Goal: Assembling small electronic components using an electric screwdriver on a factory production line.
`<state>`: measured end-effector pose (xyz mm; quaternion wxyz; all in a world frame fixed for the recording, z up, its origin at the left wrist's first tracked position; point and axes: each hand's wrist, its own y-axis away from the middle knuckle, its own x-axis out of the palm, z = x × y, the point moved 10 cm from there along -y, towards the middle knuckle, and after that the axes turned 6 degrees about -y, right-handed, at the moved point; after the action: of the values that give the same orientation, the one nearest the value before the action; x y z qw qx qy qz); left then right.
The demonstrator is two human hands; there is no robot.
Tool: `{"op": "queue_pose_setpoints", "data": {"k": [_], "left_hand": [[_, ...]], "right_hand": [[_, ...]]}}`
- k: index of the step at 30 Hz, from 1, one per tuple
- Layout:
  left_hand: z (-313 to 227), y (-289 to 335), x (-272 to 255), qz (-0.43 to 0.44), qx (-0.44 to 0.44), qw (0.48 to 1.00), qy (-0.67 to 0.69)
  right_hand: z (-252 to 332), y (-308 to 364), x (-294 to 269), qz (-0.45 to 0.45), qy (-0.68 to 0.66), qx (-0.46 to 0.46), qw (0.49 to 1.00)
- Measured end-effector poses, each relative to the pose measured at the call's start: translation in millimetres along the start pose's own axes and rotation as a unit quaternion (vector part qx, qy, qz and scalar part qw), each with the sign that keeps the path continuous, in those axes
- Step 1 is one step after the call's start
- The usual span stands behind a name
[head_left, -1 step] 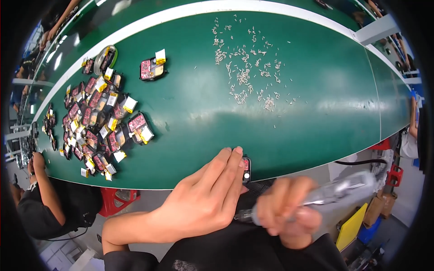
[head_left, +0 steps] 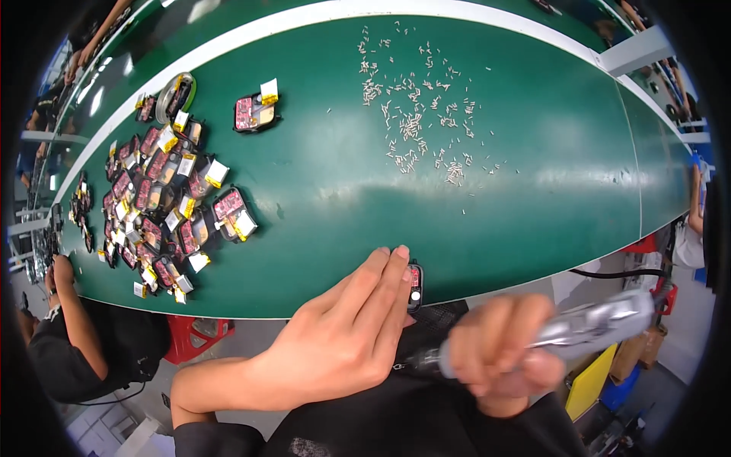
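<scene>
My left hand (head_left: 346, 327) lies with straight fingers pressed together over a small black device housing (head_left: 415, 288) at the table's near edge, gripping it. Part of its red circuit board and a white round spot show beside the fingers; the rest is hidden. My right hand (head_left: 502, 346), blurred by motion, is wrapped round an electric screwdriver (head_left: 601, 324) with a clear, shiny cover. Its dark tip (head_left: 407, 365) points left, below the housing and close to my left hand. Whether a screw sits on the tip, I cannot tell.
On the green table (head_left: 327, 206), a heap of open device housings (head_left: 156, 198) with batteries lies left. One housing (head_left: 255, 113) stands apart, near a tape roll (head_left: 177, 97). Many small metal pins or screws (head_left: 411, 126) are scattered far off. A co-worker's arm (head_left: 76, 320) is at left.
My right hand has moved a little to the right with the electric screwdriver. My left hand and the housing under it stay in place.
</scene>
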<state>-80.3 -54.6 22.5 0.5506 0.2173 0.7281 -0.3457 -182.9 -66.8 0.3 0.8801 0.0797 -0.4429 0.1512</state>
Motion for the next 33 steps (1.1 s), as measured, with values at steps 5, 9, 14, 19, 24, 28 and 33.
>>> {"op": "queue_pose_setpoints", "data": {"k": [5, 9, 14, 19, 24, 28, 33], "left_hand": [[-5.9, 12.4, 7.6, -0.001, -0.012, 0.998, -0.059], [-6.4, 6.6, 5.4, -0.005, -0.017, 0.998, -0.057], [-6.2, 6.7, 6.8, -0.01, -0.021, 0.998, -0.063], [-7.3, 5.8, 6.4, -0.005, -0.02, 0.998, -0.063], [-5.8, 9.0, 7.8, -0.031, -0.028, 0.998, -0.055], [-0.7, 10.1, 5.2, -0.051, -0.005, 0.998, -0.033], [3.0, 11.1, -3.1, -0.055, -0.009, 0.998, -0.034]], "right_hand": [[39.8, -36.0, 15.7, 0.07, 0.028, -0.094, 0.993], [51.5, -49.1, 21.1, 0.055, 0.084, -0.128, 0.987], [41.7, -58.7, 17.8, 0.049, 0.105, -0.109, 0.987], [34.6, -59.8, 12.4, 0.044, 0.123, -0.107, 0.986], [24.0, -67.9, 26.9, 0.087, 0.173, -0.034, 0.98], [14.8, -74.5, 28.6, 0.098, 0.157, -0.008, 0.983], [11.2, -77.8, 43.6, 0.086, 0.261, 0.0, 0.962]]}}
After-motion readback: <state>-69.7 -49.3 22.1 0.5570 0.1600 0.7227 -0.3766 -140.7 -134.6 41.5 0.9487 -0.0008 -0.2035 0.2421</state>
